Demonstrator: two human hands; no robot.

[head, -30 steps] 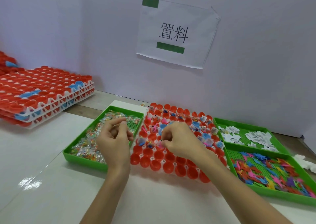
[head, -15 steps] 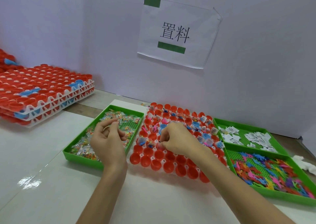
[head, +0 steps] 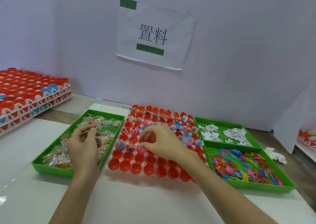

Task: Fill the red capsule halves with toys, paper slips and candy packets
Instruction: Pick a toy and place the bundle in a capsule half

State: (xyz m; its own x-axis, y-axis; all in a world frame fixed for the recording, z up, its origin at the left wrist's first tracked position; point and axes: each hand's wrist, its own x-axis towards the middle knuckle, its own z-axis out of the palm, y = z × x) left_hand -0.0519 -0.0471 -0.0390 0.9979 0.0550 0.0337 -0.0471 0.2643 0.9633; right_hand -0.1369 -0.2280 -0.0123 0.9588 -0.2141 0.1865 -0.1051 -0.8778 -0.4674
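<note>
**Red capsule halves [head: 136, 168] part-filled at table centre**

Red capsule halves stand in rows in the middle of the white table [head: 136, 203], and the nearest rows show only bare red insides. The right hand [head: 164, 143] hovers over the middle rows with fingers curled and thumb and forefinger tips down at one cup. Whether anything is pinched there, I cannot tell. The left hand [head: 83, 148] hangs over the green tray [head: 51, 169] of candy packets [head: 54, 158] just left of the capsules, fingers curled, thumb to forefinger — a clear packet in there? Cannot tell.

Further back, the cups carry bits of colour and white slips. On the right sits a toy tray [head: 256, 187] heaped with coloured toys [head: 239, 167], and beyond it a slip tray [head: 220, 121] of paper slips [head: 234, 133]. Far left are stacked capsule trays [head: 25, 95] — and on the wall, a paper sign [head: 153, 33].
</note>
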